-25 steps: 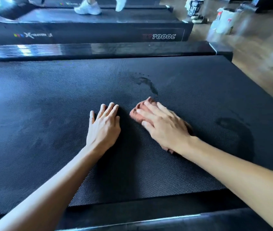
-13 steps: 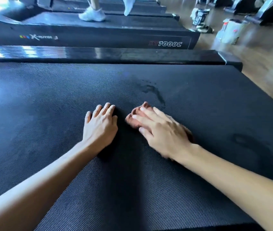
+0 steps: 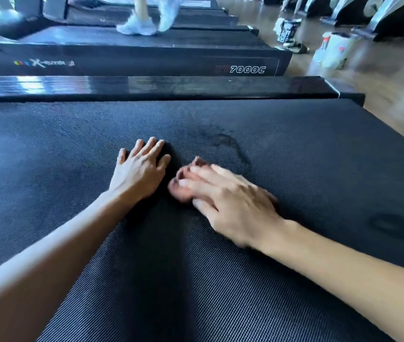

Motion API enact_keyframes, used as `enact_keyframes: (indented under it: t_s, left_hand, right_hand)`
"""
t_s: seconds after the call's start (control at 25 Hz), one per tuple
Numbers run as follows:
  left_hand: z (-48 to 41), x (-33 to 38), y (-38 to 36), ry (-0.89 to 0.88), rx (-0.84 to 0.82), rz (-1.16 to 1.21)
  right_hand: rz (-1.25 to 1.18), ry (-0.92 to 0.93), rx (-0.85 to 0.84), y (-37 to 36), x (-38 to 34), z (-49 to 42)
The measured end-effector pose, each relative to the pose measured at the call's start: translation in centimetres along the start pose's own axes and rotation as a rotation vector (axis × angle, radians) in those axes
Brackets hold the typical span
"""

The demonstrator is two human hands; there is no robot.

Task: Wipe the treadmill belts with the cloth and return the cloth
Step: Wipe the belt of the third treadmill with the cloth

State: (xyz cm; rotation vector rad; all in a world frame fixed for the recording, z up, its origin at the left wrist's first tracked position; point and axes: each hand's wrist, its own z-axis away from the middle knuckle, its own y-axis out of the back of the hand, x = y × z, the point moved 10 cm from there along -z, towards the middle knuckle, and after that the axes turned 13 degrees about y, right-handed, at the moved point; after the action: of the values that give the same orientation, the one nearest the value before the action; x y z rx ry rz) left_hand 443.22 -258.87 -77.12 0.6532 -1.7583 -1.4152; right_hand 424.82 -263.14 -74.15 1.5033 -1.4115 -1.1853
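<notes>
Two hands lay on the treadmill belt as I ran the wipe from afar. The left hand was flat and spread, fingers straight, holding nothing, braced on the weave. The right hand sat just beside it, fingers stretched out and pressed down over the cloth rather than curled round it; blur on that hand hid the thumb from me. The cloth, a small reddish-brown wad, was bunched under the right fingers, only its edge showing past the fingertips on the side toward the left hand. What mattered for the coming stroke, as I judged it, was the damp mark. It lay beyond the right fingertips, up-belt and slightly right, near the cloth but not under it, so the right hand was the nearer one and a forward push would meet it. A second dark patch lay well apart, right of the right forearm. Behind the glossy side rail, another person's shoes trod the neighbouring treadmill.
</notes>
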Motion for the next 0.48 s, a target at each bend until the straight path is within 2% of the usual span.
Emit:
enact_keyframes:
  t_s: [0.08, 0.16, 0.24, 0.32, 0.4, 0.48]
  left_hand:
    - [-0.1, -0.1, -0.1, 0.004, 0.010, 0.000]
    - [0.0, 0.0, -0.1, 0.005, 0.020, -0.004]
    - [0.3, 0.4, 0.1, -0.011, 0.035, -0.002]
    - [0.4, 0.7, 0.6, -0.024, 0.057, -0.001]
    - [0.6, 0.6, 0.7, -0.016, 0.056, 0.009]
    - [0.5, 0.7, 0.5, -0.016, 0.047, 0.007]
  right_hand:
    - [-0.044, 0.071, -0.010, 1.0, -0.1, 3.7]
    - [-0.034, -0.048, -0.009, 1.4, 4.6, 3.6]
    - [0.004, -0.224, 0.013, 0.9, 8.8, -0.2]
    - [0.024, -0.267, 0.029, -0.2, 7.7, -4.6]
    - [0.016, -0.138, 0.033, -0.8, 4.5, -5.0]
    - [-0.006, 0.005, 0.009, -0.3, 2.2, -0.8]
